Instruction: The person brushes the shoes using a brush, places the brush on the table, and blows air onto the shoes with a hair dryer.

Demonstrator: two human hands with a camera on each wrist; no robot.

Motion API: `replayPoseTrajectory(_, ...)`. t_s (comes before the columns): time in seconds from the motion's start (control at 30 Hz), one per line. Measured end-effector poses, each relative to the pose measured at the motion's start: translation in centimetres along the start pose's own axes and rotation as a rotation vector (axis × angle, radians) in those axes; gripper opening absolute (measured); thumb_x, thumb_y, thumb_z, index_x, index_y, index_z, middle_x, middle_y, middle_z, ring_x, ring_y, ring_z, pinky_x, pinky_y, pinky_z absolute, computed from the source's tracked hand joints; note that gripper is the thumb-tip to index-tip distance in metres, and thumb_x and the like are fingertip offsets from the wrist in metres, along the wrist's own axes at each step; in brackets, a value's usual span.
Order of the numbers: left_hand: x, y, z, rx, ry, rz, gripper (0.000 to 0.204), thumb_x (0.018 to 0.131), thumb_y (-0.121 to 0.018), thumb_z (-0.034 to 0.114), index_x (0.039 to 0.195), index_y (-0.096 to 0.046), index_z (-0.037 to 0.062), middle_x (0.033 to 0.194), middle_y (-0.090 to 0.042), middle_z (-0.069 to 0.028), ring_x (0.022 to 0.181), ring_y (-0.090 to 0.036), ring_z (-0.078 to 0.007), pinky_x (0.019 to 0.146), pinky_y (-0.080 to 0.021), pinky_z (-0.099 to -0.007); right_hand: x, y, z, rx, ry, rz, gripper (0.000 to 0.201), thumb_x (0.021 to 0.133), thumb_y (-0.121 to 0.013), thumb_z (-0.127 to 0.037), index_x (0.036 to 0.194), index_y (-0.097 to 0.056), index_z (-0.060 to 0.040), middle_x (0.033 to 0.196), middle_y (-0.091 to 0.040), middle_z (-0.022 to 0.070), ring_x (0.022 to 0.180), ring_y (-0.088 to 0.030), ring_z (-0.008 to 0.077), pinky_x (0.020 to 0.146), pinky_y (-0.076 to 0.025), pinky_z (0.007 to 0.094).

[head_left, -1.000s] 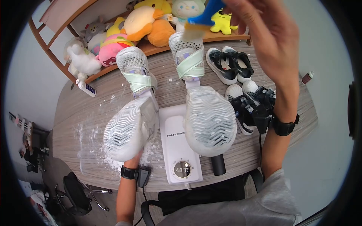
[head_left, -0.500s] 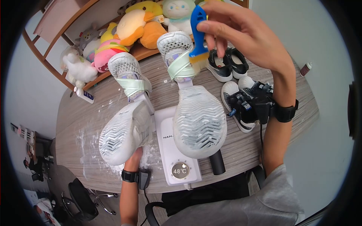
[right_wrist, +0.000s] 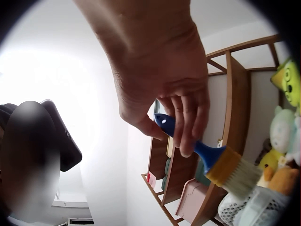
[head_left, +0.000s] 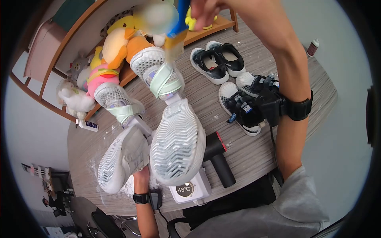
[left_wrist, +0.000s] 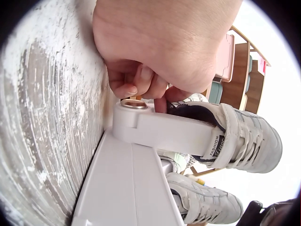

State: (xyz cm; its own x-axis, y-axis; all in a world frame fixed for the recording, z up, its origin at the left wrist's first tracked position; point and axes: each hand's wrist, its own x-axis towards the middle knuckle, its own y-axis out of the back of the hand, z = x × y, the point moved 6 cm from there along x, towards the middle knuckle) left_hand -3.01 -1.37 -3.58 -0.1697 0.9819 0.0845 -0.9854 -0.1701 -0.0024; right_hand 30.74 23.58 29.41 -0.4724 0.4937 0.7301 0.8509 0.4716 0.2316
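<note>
My right hand (head_left: 210, 12) pinches the blue handle of a brush (right_wrist: 209, 155) between thumb and fingers, its pale bristles above a white mesh shoe with green straps (head_left: 164, 81). Another such shoe (head_left: 121, 107) stands to its left. Two white shoes, their ridged soles (head_left: 178, 144) facing up, sit on a white stand (left_wrist: 117, 179) reading 48°C. The left hand (left_wrist: 164, 42) has curled fingers at the round joint of the stand's arm (left_wrist: 174, 134), beside a shoe (left_wrist: 254, 141); in the head view the left shoe's sole (head_left: 115, 162) hides much of it.
Black-and-white shoes (head_left: 218, 65) and strapped shoes (head_left: 242, 105) rest at the right. A black dryer (head_left: 222, 168) lies near the table's front edge. Plush toys (head_left: 115, 45) fill the shelf behind. Bottles stand or lie at both sides; white powder marks the table (head_left: 91, 148).
The head view has turned, shifting the shoes and stand left and uncovering the black dryer's body. My right hand and brush have moved up and left, over the green-strapped shoe.
</note>
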Motion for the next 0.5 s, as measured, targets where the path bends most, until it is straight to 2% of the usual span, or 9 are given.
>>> replayPoseTrajectory(0.03,0.0,0.0,0.1,0.002,0.003,-0.007,0.044,0.102,-0.048,0.02,0.141,-0.041,0.0005,0.139,-0.051,-0.013,0.126,-0.051,-0.0212,0.106,-0.044,-0.0361,-0.5,0.2,-0.1,-0.079,-0.154,-0.066,0.038,0.097,-0.055,-0.031,0.098,-0.062,0.007,0.076,-0.069,0.0122,0.059,-0.065,0.0136,0.053,-0.052,0.0243)
replayPoseTrajectory(0.07,0.1,-0.1,0.2,0.004,0.005,-0.013,0.044,0.102,-0.048,0.02,0.141,-0.041,0.0004,0.139,-0.051,-0.013,0.126,-0.051,-0.0212,0.106,-0.044,-0.036,-0.9,0.1,-1.0,-0.075,-0.154,-0.06,0.038,0.097,-0.055,-0.031,0.098,-0.062,0.007,0.076,-0.069,0.0122,0.059,-0.065,0.0136,0.053,-0.052,0.0243)
replayPoseTrajectory(0.13,-0.1,-0.3,0.4,0.007,0.013,-0.031,0.044,0.102,-0.049,0.02,0.141,-0.042,0.0004,0.139,-0.052,-0.013,0.125,-0.052,-0.0211,0.105,-0.044,-0.0359,-1.8,-0.9,-0.7,-0.445,-0.323,-0.217,0.042,0.096,-0.054,-0.031,0.096,-0.06,0.0098,0.074,-0.069,0.0135,0.06,-0.066,0.0137,0.055,-0.052,0.0257)
replayPoseTrajectory(0.17,0.4,-0.7,0.5,0.007,0.017,-0.04,0.044,0.102,-0.049,0.02,0.14,-0.042,0.0003,0.138,-0.052,-0.013,0.125,-0.052,-0.0211,0.105,-0.044,-0.0358,-1.4,-1.1,3.1,-0.448,-0.465,-0.229,0.032,0.094,-0.052,-0.02,0.092,-0.068,0.0073,0.076,-0.071,0.0125,0.066,-0.07,0.0168,0.057,-0.056,0.0246)
replayPoseTrajectory(0.2,0.0,-0.9,0.5,0.007,0.023,-0.052,0.044,0.102,-0.049,0.02,0.14,-0.042,0.0003,0.138,-0.052,-0.013,0.125,-0.052,-0.0211,0.105,-0.044,-0.0358,-1.2,-1.4,4.7,-0.445,-0.47,-0.221,0.032,0.094,-0.052,-0.02,0.092,-0.068,0.0073,0.076,-0.071,0.0125,0.066,-0.07,0.0168,0.057,-0.056,0.0246)
replayPoseTrajectory(0.27,-0.9,-0.7,0.5,0.005,0.036,-0.075,0.043,0.102,-0.049,0.019,0.14,-0.043,0.0002,0.138,-0.052,-0.0129,0.124,-0.053,-0.021,0.105,-0.045,-0.0357,-1.8,-2.4,7.8,-0.383,-0.646,-0.33,0.03,0.095,-0.056,-0.022,0.101,-0.064,0.0063,0.071,-0.068,0.0085,0.057,-0.065,0.0129,0.055,-0.055,0.0247)
replayPoseTrajectory(0.3,-0.8,-0.5,0.7,0.001,0.041,-0.085,0.043,0.102,-0.049,0.019,0.14,-0.043,0.0002,0.137,-0.053,-0.0129,0.124,-0.053,-0.021,0.105,-0.045,-0.0356,-2.0,-2.7,8.3,-0.337,-0.632,-0.33,0.031,0.093,-0.052,-0.022,0.091,-0.064,0.0073,0.07,-0.069,0.012,0.057,-0.068,0.0163,0.056,-0.058,0.0264)
replayPoseTrajectory(0.43,-1.7,-0.6,0.8,-0.021,0.052,-0.105,0.043,0.101,-0.049,0.019,0.139,-0.044,0.0,0.137,-0.053,-0.0129,0.123,-0.053,-0.0209,0.104,-0.045,-0.0354,-2.1,-3.4,9.1,-0.274,-0.655,-0.35,0.031,0.094,-0.052,-0.021,0.091,-0.063,0.0078,0.07,-0.069,0.0122,0.057,-0.069,0.0178,0.057,-0.059,0.0272)
replayPoseTrajectory(0.5,-1.6,-0.7,1.0,-0.034,0.051,-0.105,0.042,0.101,-0.049,0.019,0.139,-0.044,-0.0001,0.136,-0.054,-0.0129,0.123,-0.054,-0.0208,0.104,-0.045,-0.0353,-1.4,-2.2,7.9,-0.223,-0.665,-0.191,0.027,0.094,-0.056,-0.02,0.094,-0.064,0.0056,0.081,-0.072,0.0125,0.064,-0.068,0.0158,0.06,-0.056,0.0261)
